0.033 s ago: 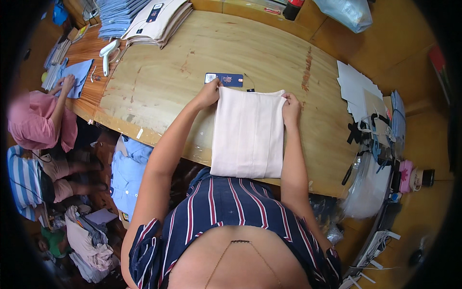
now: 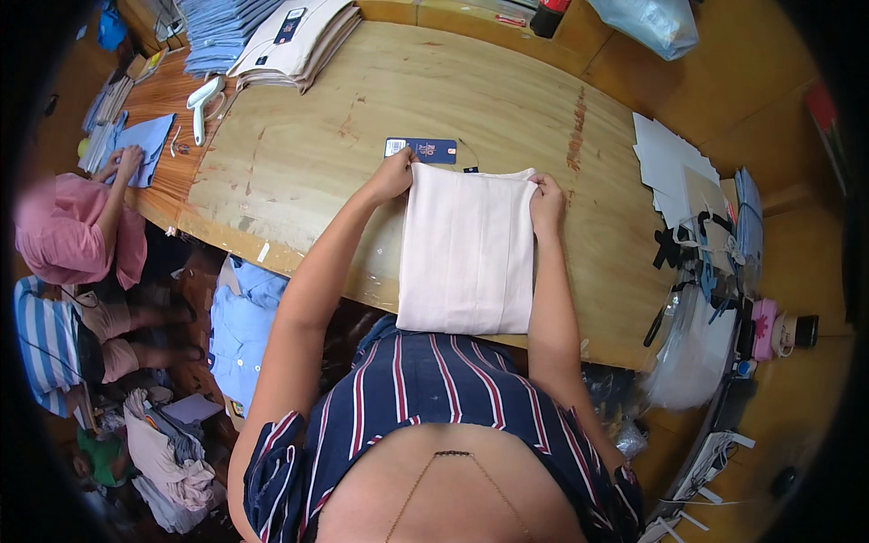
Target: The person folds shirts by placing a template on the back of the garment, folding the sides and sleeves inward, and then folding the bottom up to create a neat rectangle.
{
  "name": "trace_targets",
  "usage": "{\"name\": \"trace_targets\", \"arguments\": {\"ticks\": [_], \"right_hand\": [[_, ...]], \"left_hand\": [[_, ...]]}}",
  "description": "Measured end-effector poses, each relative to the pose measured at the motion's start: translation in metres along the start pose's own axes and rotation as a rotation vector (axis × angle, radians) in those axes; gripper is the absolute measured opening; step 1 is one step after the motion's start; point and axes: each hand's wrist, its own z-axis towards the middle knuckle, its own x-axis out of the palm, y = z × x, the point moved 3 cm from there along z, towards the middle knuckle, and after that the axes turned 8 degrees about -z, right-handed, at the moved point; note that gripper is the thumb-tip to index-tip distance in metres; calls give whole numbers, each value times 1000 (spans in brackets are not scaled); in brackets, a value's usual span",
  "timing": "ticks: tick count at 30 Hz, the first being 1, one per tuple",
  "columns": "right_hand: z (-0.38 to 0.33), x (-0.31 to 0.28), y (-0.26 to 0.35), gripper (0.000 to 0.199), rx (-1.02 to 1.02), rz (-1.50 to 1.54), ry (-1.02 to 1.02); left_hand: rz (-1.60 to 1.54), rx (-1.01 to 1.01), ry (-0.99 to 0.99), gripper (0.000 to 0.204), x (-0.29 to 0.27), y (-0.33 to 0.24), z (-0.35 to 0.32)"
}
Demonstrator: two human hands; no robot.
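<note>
A folded pale pink garment [image 2: 466,258] lies before me at the table's near edge, a neat rectangle with faint lengthwise creases. My left hand [image 2: 395,177] pinches its far left corner, and my right hand [image 2: 548,208] grips the far right corner. Just beyond the garment rests a dark blue hang tag [image 2: 436,151] with a white label, close to my left fingertips. A thin cord with a small dark tab [image 2: 471,169] pokes out past the far edge. The garment's underside is hidden.
Stacks of folded pale pink garments [image 2: 312,45] and blue garments [image 2: 226,36] stand at the far left, near a white handheld device [image 2: 201,109]. A co-worker [image 2: 77,226] handles blue cloth at left. White sheets [image 2: 670,167] and tangled straps [image 2: 711,244] line the right side.
The co-worker's hands have shifted slightly over the blue cloth. My own hands and the garment show no visible movement.
</note>
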Motion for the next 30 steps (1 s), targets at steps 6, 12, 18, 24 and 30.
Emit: {"name": "trace_targets", "arguments": {"ticks": [6, 12, 18, 24, 30], "right_hand": [[14, 6, -14, 17, -8, -129, 83], [5, -5, -12, 18, 438, 506, 416], [7, -5, 28, 34, 88, -346, 304], [25, -7, 13, 36, 68, -574, 206], [19, -14, 29, 49, -12, -342, 300]], "left_hand": [[-125, -189, -41, 13, 1, -4, -3], [-96, -151, -143, 18, 2, -15, -24], [537, 72, -211, 37, 10, -14, -8], [707, -49, -276, 37, 9, -25, -6], [423, 20, -308, 32, 13, -46, -14]]}}
